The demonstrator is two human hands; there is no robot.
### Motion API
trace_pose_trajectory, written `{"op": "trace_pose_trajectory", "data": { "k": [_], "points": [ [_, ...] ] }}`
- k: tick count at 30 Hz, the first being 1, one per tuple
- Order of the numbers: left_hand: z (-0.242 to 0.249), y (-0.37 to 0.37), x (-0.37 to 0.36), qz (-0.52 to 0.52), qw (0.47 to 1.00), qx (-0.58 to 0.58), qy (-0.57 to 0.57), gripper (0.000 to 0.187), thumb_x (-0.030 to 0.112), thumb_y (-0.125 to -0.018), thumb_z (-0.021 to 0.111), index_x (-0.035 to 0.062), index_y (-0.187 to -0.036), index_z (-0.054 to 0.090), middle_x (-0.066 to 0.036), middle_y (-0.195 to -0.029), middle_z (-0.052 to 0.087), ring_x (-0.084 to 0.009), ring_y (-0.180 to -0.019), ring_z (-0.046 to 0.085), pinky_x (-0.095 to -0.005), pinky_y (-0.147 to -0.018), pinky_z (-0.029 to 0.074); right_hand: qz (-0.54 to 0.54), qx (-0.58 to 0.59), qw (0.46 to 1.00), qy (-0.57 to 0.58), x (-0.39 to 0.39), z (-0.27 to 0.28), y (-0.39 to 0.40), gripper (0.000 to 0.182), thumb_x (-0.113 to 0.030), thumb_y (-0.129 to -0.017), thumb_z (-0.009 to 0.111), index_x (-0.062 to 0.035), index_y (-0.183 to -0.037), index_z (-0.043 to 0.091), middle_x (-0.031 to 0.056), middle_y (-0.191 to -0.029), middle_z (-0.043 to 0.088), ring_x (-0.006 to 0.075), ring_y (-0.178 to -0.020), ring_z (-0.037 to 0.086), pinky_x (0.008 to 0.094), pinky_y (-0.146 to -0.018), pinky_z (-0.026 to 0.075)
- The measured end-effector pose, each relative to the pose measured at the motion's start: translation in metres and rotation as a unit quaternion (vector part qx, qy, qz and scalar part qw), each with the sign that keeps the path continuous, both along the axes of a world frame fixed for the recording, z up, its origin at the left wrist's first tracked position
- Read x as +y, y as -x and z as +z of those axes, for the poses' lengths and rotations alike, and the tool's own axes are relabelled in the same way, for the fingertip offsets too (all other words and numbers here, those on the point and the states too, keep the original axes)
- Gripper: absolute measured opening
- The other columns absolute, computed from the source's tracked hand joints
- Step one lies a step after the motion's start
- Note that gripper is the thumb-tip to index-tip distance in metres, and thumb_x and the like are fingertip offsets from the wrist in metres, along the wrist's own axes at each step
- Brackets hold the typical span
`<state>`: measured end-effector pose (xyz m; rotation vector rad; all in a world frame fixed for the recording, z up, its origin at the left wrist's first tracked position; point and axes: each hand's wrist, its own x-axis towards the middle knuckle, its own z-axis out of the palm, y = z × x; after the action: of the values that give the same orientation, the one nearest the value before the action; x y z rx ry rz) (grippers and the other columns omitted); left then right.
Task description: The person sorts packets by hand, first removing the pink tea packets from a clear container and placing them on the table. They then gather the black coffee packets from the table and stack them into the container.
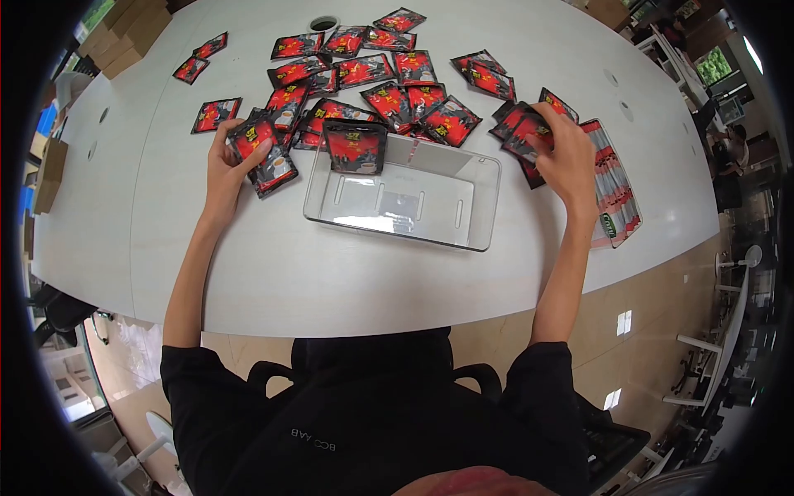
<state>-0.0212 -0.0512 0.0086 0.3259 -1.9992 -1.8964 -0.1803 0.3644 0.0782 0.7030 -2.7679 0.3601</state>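
Note:
Left of the clear plastic box (484, 207), my left hand (225, 165) grips red and black packets (269, 161), thumb on top. My right hand (569, 155) is closed on the edge of a red and black packet (528, 132) to the right of the box, with other packets under and beside it. One packet (356, 149) stands upright inside the box at its left end. Many similar packets (364, 70) lie scattered and overlapping behind the box.
A flat pack of striped sticks (612, 186) lies beyond my right hand. Two packets (192, 69) are at the far left of the white table (372, 293). Cardboard boxes (124, 37) stand at the back left. People (732, 153) are far off at the right.

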Motion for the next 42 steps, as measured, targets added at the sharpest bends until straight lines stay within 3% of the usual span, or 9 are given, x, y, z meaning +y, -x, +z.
{"op": "trace_pose_trajectory", "data": {
  "k": [5,9,13,16,19,26,30,34,42],
  "points": [
    [0.01,-0.007,-0.002,0.045,0.99,0.128,0.05,0.049,-0.001,-0.079,0.081,0.0033,-0.116,0.049,-0.008,-0.101,0.066,-0.0129,-0.088,0.069,-0.0259,-0.077,0.057,0.044,0.137,0.967,0.212,0.0,0.002,0.006,0.04,-0.001,-0.081,0.072,-0.0083,-0.118,0.062,0.0152,-0.094,0.069,0.0312,-0.082,0.067,0.0399,-0.072,0.05],
    [0.04,-0.019,0.028,-0.007,0.958,0.252,0.137,0.043,-0.002,-0.08,0.079,0.001,-0.112,0.051,-0.006,-0.1,0.061,-0.0151,-0.087,0.069,-0.0272,-0.08,0.055,0.042,0.093,0.906,0.411,-0.008,0.007,0.003,0.031,-0.004,-0.087,0.074,-0.0008,-0.115,0.061,0.0042,-0.098,0.068,0.0095,-0.087,0.063,0.0255,-0.077,0.053],
    [0.061,-0.014,0.081,-0.13,0.928,0.191,0.293,0.028,0.011,-0.083,0.078,0.0022,-0.104,0.062,-0.008,-0.091,0.064,-0.0191,-0.083,0.063,-0.0323,-0.076,0.048,0.139,0.022,0.865,0.482,-0.028,0.017,-0.006,0.034,-0.003,-0.086,0.076,0.0003,-0.116,0.06,0.0058,-0.103,0.067,0.0118,-0.092,0.064,0.0268,-0.085,0.054],
    [0.059,0.01,0.089,-0.116,0.811,0.249,0.517,0.023,0.013,-0.077,0.08,0.0047,-0.094,0.066,-0.004,-0.098,0.062,-0.0213,-0.089,0.053,-0.035,-0.077,0.042,0.179,0.007,0.876,0.447,-0.054,0.032,-0.024,0.036,-0.003,-0.085,0.077,0.0008,-0.116,0.06,0.0058,-0.103,0.067,0.0123,-0.093,0.064,0.0269,-0.085,0.054],
    [0.047,0.02,0.086,-0.046,0.789,0.223,0.57,0.036,0.02,-0.076,0.083,0.0064,-0.102,0.063,-0.006,-0.104,0.06,-0.0223,-0.093,0.053,-0.0357,-0.079,0.043,0.237,-0.006,0.886,0.398,-0.072,0.043,-0.037,0.038,-0.004,-0.084,0.078,0.0008,-0.117,0.06,0.0065,-0.1,0.069,0.0131,-0.09,0.066,0.0263,-0.084,0.053],
    [0.051,0.001,0.081,-0.043,0.887,0.253,0.383,0.074,0.027,-0.071,0.089,0.0036,-0.128,0.049,-0.013,-0.109,0.054,-0.0245,-0.098,0.051,-0.0346,-0.088,0.044,0.32,-0.113,0.886,0.317,-0.11,0.036,-0.062,0.039,-0.003,-0.079,0.079,0.0024,-0.113,0.063,0.0099,-0.096,0.071,0.0149,-0.088,0.068,0.0274,-0.083,0.053],
    [0.037,-0.005,0.072,-0.089,0.888,0.232,0.386,0.063,0.019,-0.075,0.086,-0.0014,-0.123,0.053,-0.014,-0.111,0.055,-0.0229,-0.101,0.054,-0.0349,-0.092,0.046,0.344,-0.116,0.885,0.292,-0.121,0.035,-0.051,0.042,-0.006,-0.075,0.082,0.0037,-0.112,0.063,0.0131,-0.093,0.072,0.0187,-0.086,0.07,0.0305,-0.08,0.054],
    [0.026,-0.001,0.071,-0.065,0.918,0.249,0.303,0.047,0.021,-0.077,0.084,0.0025,-0.114,0.063,-0.009,-0.099,0.063,-0.0204,-0.086,0.06,-0.0321,-0.075,0.048,0.424,-0.078,0.898,0.09,-0.128,0.07,-0.028,0.043,-0.008,-0.072,0.083,0.0006,-0.11,0.065,0.0127,-0.093,0.071,0.0247,-0.078,0.068,0.0348,-0.072,0.054],
    [0.033,-0.004,0.074,-0.027,0.927,0.235,0.293,0.029,0.016,-0.076,0.085,0.0015,-0.094,0.067,-0.007,-0.085,0.065,-0.019,-0.078,0.059,-0.0325,-0.082,0.046,0.404,-0.098,0.903,0.107,-0.129,0.079,-0.028,0.042,-0.013,-0.073,0.084,-0.0025,-0.11,0.066,0.0133,-0.093,0.068,0.0269,-0.076,0.062,0.0364,-0.07,0.054]
  ]
}}
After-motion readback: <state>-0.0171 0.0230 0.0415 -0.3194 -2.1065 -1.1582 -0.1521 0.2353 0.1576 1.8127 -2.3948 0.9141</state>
